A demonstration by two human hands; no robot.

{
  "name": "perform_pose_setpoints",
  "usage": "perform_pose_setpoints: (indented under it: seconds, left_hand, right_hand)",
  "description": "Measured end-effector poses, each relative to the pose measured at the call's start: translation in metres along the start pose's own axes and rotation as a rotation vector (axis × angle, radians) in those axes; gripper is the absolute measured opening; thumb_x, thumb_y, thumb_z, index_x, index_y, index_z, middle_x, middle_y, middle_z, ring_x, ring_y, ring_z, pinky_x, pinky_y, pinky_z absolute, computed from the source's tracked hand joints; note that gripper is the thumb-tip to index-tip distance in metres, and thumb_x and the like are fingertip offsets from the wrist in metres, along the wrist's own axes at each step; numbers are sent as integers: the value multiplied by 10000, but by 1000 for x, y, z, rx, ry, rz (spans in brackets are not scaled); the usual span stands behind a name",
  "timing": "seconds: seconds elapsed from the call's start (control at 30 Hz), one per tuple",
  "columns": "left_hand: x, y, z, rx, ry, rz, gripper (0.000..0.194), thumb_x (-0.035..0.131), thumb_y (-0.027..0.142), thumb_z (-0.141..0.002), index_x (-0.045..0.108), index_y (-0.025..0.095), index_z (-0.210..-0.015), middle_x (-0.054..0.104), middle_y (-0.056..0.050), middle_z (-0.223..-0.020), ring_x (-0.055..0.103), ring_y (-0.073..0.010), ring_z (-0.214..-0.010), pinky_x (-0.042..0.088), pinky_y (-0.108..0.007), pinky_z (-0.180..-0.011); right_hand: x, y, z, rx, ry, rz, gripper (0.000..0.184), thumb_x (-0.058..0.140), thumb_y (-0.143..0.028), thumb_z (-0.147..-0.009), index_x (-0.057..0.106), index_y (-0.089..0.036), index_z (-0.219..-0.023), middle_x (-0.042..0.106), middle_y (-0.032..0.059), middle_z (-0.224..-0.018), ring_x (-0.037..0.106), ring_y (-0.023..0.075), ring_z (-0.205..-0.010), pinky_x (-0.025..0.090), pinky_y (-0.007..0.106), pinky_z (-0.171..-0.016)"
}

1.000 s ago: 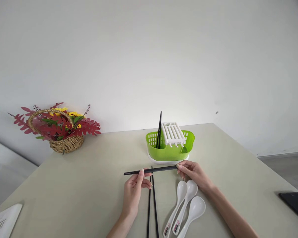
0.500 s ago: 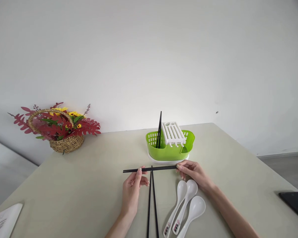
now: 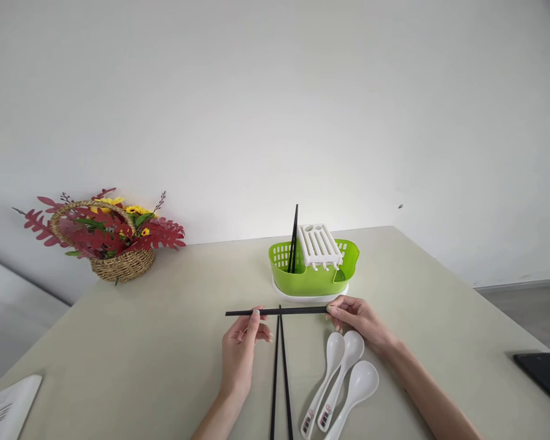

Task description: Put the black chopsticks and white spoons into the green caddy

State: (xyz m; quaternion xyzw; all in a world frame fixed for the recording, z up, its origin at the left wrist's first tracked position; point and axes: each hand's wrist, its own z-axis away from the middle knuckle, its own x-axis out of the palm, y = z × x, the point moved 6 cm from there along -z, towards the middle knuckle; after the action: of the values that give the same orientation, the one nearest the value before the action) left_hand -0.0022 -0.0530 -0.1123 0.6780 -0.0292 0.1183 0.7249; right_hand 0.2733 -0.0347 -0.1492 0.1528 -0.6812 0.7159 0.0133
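Black chopsticks (image 3: 297,310) lie level between my two hands, held together as a pair. My left hand (image 3: 242,348) pinches them near their left end, and my right hand (image 3: 355,318) grips the right end. Below them, two more black chopsticks (image 3: 285,379) rest on the table, spread at the near end. Three white spoons (image 3: 362,382) lie close together under my right hand, bowls pointing away. Just beyond the held pair stands a green basket (image 3: 297,284) on a white base. Another pair of black chopsticks (image 3: 294,238) leans upright in its left part.
A white slotted rack (image 3: 321,244) with hooks sits across the green basket. On the left is a wicker basket (image 3: 123,267) of artificial flowers. A black phone (image 3: 543,373) lies at the right edge, a white object (image 3: 13,403) at the lower left. Behind is a wall.
My left hand has shifted slightly left along the chopsticks, and their left ends now sit closer together and a little higher. My right hand has barely moved.
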Motion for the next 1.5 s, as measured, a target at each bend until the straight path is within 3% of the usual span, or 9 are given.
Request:
perform_pose_setpoints:
  seconds: [0.3, 0.63, 0.77, 0.93, 1.03, 1.1, 1.23, 1.37, 1.5]
  left_hand:
    - [-8, 4, -6, 28, 52, -39, 403, 780, 562, -801, 705, 167, -813, 689, -32, -761, 569, -133, -641, 482, -260, -653]
    - [0, 41, -1, 225, 49, -195, 379, 717, 542, -866, 677, 172, -796, 626, -3, -621, 565, -148, -583, 487, -275, -620]
    - [2, 85, -1, 352, 49, -251, 329, 700, 494, -901, 680, 170, -847, 651, -6, -644, 590, -142, -588, 510, -265, -604]
    - [5, 175, 1, 633, 156, -313, 289, 708, 454, -904, 669, 172, -850, 674, -7, -654, 607, -133, -569, 531, -252, -567]
    - [17, 220, 1, 811, 208, -358, 296, 700, 450, -908, 650, 173, -815, 686, -7, -677, 617, -124, -560, 544, -250, -567]
    - [30, 237, -6, 869, 184, -412, 293, 703, 448, -904, 654, 171, -822, 702, -14, -702, 627, -119, -565, 554, -247, -581]
    - [61, 235, -40, 845, 10, -552, 316, 693, 477, -901, 673, 166, -851, 731, -40, -751, 655, -124, -585, 555, -234, -573]
    - [88, 206, -83, 731, -217, -734, 410, 654, 583, -889, 667, 176, -837, 745, -61, -769, 686, -152, -592, 567, -256, -561]
    - [113, 177, -117, 613, -340, -940, 445, 631, 628, -873, 662, 189, -808, 773, -83, -807, 712, -181, -587, 569, -283, -556]
  right_hand:
    - [0, 2, 0, 8, -8, 15, 296, 825, -470, -836, 758, -182, -830, 659, -1, -641, 545, 112, -581, 425, 254, -575]
    - [4, 4, -3, 29, -27, 34, 331, 853, -497, -789, 756, -181, -813, 657, -6, -634, 539, 111, -557, 420, 254, -559]
    - [5, -2, -1, 2, -6, -9, 349, 851, -514, -785, 742, -184, -815, 647, -6, -643, 539, 120, -583, 446, 263, -588]
    - [7, -10, -2, -23, 19, -40, 380, 850, -538, -773, 735, -192, -880, 707, 35, -839, 570, 140, -669, 488, 284, -648]
    - [10, -15, -1, -29, 7, -57, 385, 849, -544, -772, 734, -193, -882, 707, 38, -846, 574, 142, -680, 485, 285, -662]
    - [11, -16, -1, -29, 3, -70, 393, 852, -550, -766, 733, -194, -882, 710, 39, -849, 576, 141, -681, 481, 284, -668]
    - [11, -16, -2, -35, -8, -96, 386, 845, -545, -778, 728, -196, -895, 713, 31, -847, 584, 136, -681, 479, 281, -673]
    - [10, -15, -5, -46, -15, -108, 379, 830, -545, -797, 725, -198, -911, 721, 32, -866, 592, 136, -683, 487, 290, -686]
    - [10, -15, -7, -49, -20, -116, 410, 830, -570, -784, 723, -195, -910, 727, 33, -860, 599, 142, -678, 491, 301, -688]
